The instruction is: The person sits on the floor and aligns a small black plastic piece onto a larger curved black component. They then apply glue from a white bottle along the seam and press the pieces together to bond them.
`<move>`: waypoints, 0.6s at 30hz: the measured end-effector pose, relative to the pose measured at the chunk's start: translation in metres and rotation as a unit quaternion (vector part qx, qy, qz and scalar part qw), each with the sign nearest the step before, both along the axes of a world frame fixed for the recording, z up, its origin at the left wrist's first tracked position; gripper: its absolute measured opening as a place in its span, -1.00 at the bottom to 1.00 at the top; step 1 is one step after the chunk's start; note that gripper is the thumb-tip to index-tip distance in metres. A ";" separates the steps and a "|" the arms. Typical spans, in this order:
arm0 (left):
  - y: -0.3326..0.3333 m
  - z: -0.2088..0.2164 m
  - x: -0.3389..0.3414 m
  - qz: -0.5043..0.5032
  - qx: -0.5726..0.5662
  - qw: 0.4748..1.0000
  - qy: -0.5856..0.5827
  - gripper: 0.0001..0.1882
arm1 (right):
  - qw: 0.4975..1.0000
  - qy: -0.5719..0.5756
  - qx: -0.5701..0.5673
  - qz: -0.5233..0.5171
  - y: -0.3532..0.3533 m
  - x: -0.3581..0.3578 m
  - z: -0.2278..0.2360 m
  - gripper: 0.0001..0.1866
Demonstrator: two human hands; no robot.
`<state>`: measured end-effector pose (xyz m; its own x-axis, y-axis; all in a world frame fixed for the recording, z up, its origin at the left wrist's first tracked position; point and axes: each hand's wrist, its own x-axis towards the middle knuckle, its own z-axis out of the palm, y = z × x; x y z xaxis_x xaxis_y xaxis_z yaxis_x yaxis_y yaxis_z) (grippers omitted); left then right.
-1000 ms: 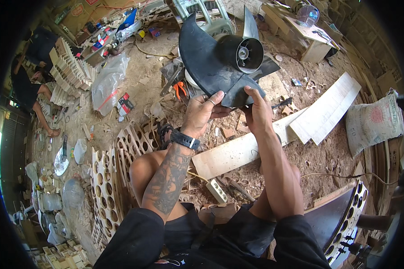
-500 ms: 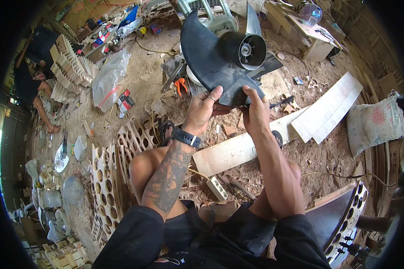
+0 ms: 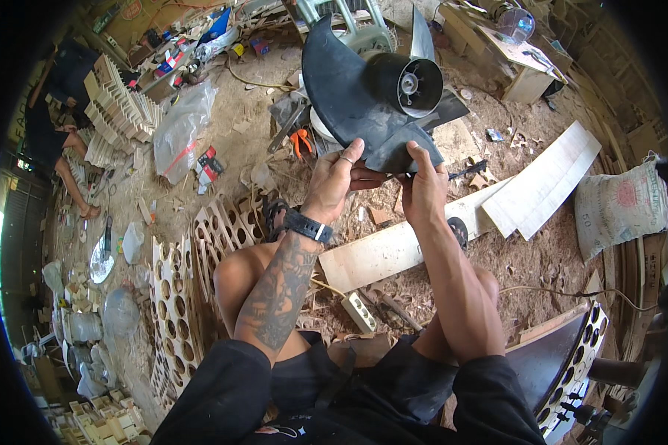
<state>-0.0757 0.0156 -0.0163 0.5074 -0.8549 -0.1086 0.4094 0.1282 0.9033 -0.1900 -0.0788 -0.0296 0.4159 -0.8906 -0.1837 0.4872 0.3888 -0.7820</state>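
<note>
A black fan blade (image 3: 341, 93) with wide curved vanes is held up in front of me. Its hollow round hub (image 3: 410, 85) faces toward me, with ribs and a small centre hole inside. My left hand (image 3: 332, 178) pinches the near vane at its lower left edge, thumb on top and fingers underneath. At the same vane's right end, my right hand (image 3: 425, 182) grips it between thumb and fingers. The fingertips beneath the vane are partly hidden. Orange-handled pliers (image 3: 300, 141) lie on the floor just left of the blade.
A long pale board (image 3: 378, 256) and white panels (image 3: 545, 178) lie on the sawdust. A power strip (image 3: 359, 311) with a cord sits between my legs. Perforated wood sheets (image 3: 172, 319) stand at left, a full sack (image 3: 620, 204) at right. Another person (image 3: 59, 141) sits far left.
The fan blade has shifted slightly to the right and tilted a little. Both hands keep their hold on the near vane.
</note>
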 end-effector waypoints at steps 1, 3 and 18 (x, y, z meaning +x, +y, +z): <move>0.000 0.000 0.000 -0.001 -0.002 1.000 -0.002 -0.55 | 1.000 -0.007 -0.002 0.007 -0.001 0.000 -0.001 -0.66; 0.000 0.000 0.000 -0.001 -0.006 1.000 -0.009 -0.57 | 1.000 -0.010 -0.003 0.012 -0.002 0.001 -0.003 -0.67; 0.000 -0.003 0.001 -0.014 -0.027 0.999 -0.036 -0.55 | 0.999 -0.025 0.001 0.024 -0.002 0.002 -0.003 -0.69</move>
<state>-0.0751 0.0156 -0.0195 0.4873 -0.8728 -0.0271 0.3488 0.1661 0.9224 -0.1878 -0.0812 -0.0328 0.4662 -0.8695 -0.1630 0.5074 0.4137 -0.7559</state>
